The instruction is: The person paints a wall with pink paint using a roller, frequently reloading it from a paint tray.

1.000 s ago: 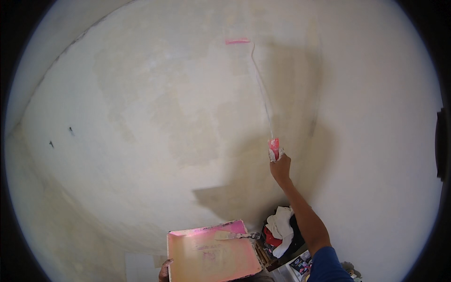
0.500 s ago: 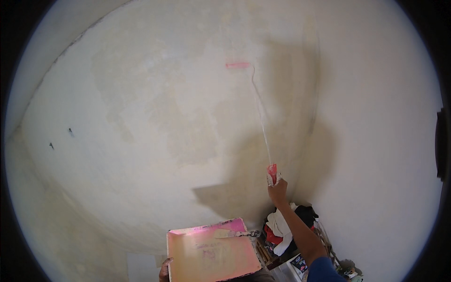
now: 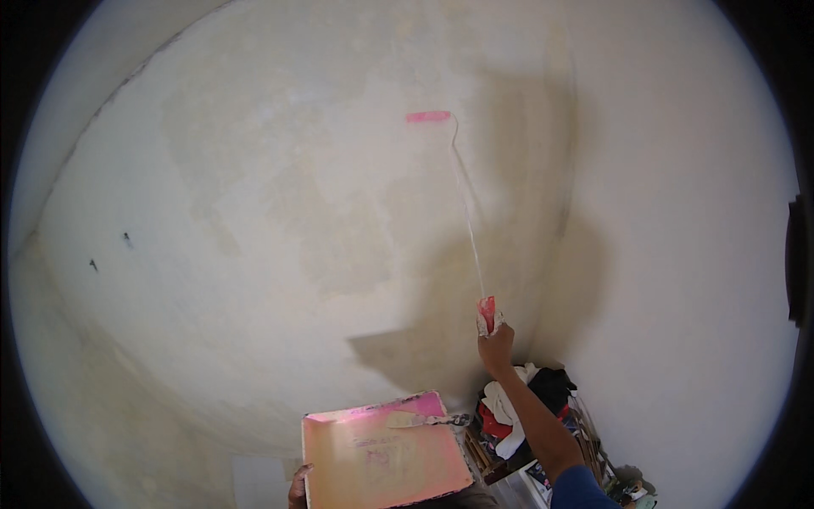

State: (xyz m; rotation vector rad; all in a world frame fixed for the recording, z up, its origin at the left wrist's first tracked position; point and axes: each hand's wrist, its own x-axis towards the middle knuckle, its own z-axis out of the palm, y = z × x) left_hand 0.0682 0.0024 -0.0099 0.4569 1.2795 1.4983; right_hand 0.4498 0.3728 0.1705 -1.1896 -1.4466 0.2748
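My right hand [image 3: 495, 345] is closed round the red handle of a long-framed paint roller [image 3: 487, 314]. Its thin white rod reaches up to a pink roller sleeve [image 3: 428, 117], which lies level against the pale, patchy wall [image 3: 280, 212]. Low in the view, my left hand [image 3: 298, 487] grips the left edge of a shallow paint tray [image 3: 307, 450], pink at its far end and peach-coloured inside. Across the tray's upper right part rests a paint-smeared scraper [image 3: 424, 420], its dark handle end over the rim. Most of the left fingers are hidden by the tray.
A heap of clothes [image 3: 509, 416], white, black and red, sits below my right forearm beside wooden slats and clutter. Two dark fixings [image 3: 93, 265] stick out of the wall at left. The right-hand wall [image 3: 678, 254] meets this one at a corner; a dark object [image 3: 795, 261] stands at its far edge.
My right hand and the roller handle have shifted slightly left. The sleeve has moved very little on the wall. The tray and my left hand stay nearly in place.
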